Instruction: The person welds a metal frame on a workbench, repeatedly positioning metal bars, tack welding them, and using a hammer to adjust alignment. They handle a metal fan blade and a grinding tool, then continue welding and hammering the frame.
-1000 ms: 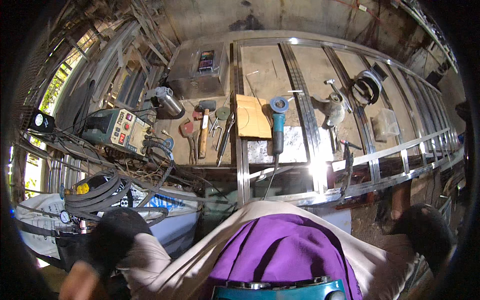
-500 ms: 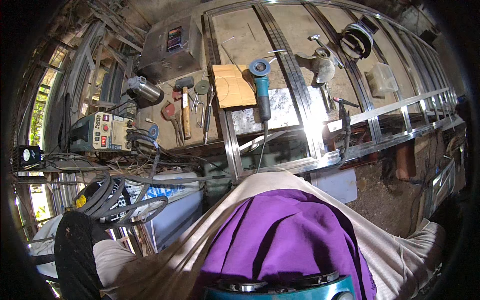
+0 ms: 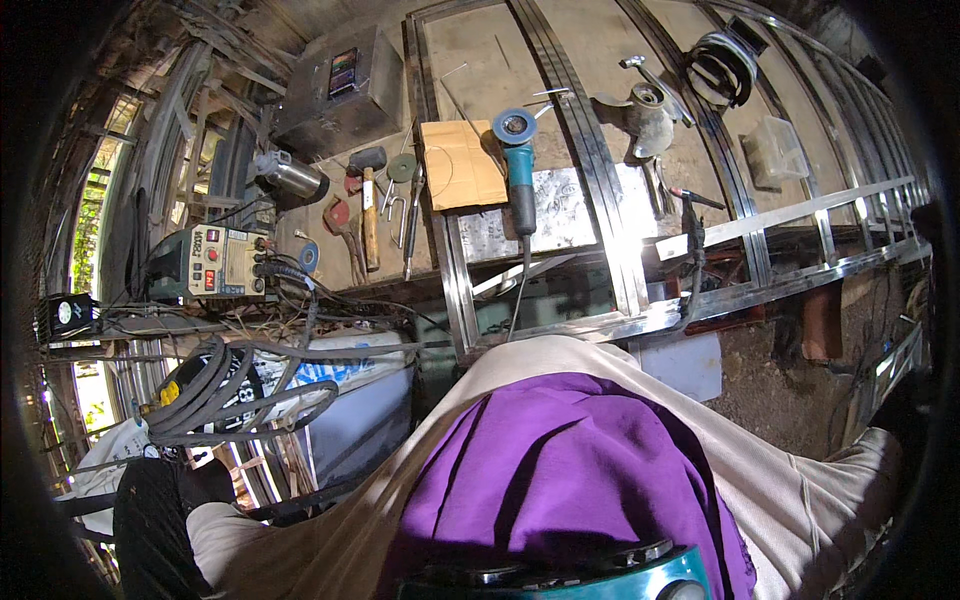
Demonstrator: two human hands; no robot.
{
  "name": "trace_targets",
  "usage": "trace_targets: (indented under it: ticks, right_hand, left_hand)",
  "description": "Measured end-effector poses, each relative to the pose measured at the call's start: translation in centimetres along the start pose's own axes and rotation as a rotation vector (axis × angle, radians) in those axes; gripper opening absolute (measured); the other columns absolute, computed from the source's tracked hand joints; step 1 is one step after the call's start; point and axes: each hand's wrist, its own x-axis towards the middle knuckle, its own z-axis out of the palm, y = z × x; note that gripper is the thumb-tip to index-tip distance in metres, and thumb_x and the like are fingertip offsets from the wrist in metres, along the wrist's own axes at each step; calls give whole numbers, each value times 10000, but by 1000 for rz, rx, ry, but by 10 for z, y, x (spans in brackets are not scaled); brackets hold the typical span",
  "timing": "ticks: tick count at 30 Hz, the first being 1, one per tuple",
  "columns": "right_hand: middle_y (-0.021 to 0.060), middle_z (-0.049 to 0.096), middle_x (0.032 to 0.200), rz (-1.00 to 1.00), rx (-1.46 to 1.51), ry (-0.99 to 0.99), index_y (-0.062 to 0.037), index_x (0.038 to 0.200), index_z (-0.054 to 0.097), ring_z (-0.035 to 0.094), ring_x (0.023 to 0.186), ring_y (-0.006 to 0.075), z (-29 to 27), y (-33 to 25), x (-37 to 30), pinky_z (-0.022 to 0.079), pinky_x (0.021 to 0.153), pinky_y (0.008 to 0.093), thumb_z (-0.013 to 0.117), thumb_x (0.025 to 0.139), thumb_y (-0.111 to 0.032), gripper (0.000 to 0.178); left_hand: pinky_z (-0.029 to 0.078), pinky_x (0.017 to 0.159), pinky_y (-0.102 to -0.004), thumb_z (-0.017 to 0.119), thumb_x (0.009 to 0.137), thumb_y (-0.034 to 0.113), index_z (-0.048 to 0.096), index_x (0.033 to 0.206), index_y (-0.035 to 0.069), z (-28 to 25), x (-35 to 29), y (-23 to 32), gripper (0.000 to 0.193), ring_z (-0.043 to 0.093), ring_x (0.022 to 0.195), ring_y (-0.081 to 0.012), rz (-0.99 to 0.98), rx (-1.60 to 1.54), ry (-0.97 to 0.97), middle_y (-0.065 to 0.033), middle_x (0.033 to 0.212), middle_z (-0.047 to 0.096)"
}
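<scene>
Neither of my hands shows in the head view. My left arm, in a beige sleeve (image 3: 260, 545), reaches out to the lower left, where a black covering (image 3: 150, 525) follows it. On the right my beige sleeve (image 3: 830, 475) runs into the dark rim. An angle grinder (image 3: 519, 185) with a teal body lies on the bench, disc end away from me, near a piece of cardboard (image 3: 462, 166). Left of it lie a wooden-handled hammer (image 3: 370, 225), pliers with red grips (image 3: 340, 222) and a green disc (image 3: 402, 168). Purple cloth (image 3: 560, 465) covers my front.
A metal ladder-like frame (image 3: 583, 150) spans the bench. A welding machine (image 3: 212, 262), a metal flask (image 3: 292, 176) and a metal box (image 3: 340, 100) stand left. Coiled cables (image 3: 225, 385) hang below. A clear plastic box (image 3: 775, 152) and a torch (image 3: 693, 225) are right.
The view has shifted slightly, so the bench things sit a little differently in the picture. The black covering at lower left has changed shape somewhat. The grinder still lies on the bench.
</scene>
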Motion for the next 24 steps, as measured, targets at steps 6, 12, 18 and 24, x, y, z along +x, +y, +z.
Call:
trace_targets:
  ticks: [6, 12, 18, 24]
  right_hand:
    - [175, 675, 1100, 15, -29, 12, -30, 1187, 680, 662, 997, 304, -17, 11, -12, 510, 843, 397, 585, 987, -246, 309]
    - [206, 679, 1134, 73, -131, 241, -5, 1201, 675, 662, 1031, 335, -64, 49, -30, 517, 879, 418, 606, 981, -254, 339]
    - [237, 683, 1168, 942, -353, 957, 20, 1215, 670, 662, 1065, 366, -86, 234, -126, 524, 915, 439, 628, 976, -262, 372]
    - [394, 464, 1379, 1972, -849, 649, 86, 1510, 261, 478, 1274, 532, 140, 327, -294, 424, 1034, 609, 709, 875, -517, 984]
  left_hand:
    - [519, 781, -334, 548, 996, 258, 581, 1197, -73, -9, 16, 4, 389, 629, 886, -242, -151, 248, 25, -190, 1116, 624]
    - [522, 775, -320, 555, 996, 262, 575, 1192, -91, -2, 43, -5, 405, 631, 870, -236, -430, 536, 119, -194, 1106, 623]
    - [526, 769, -306, 563, 995, 267, 570, 1186, -109, 109, 74, -69, 422, 634, 855, -231, -944, 346, 575, -197, 1096, 622]
    - [444, 558, -255, 534, 1057, 208, 628, 964, 13, 293, 122, -147, 235, 592, 708, -148, -1507, -1012, 1152, -79, 853, 622]
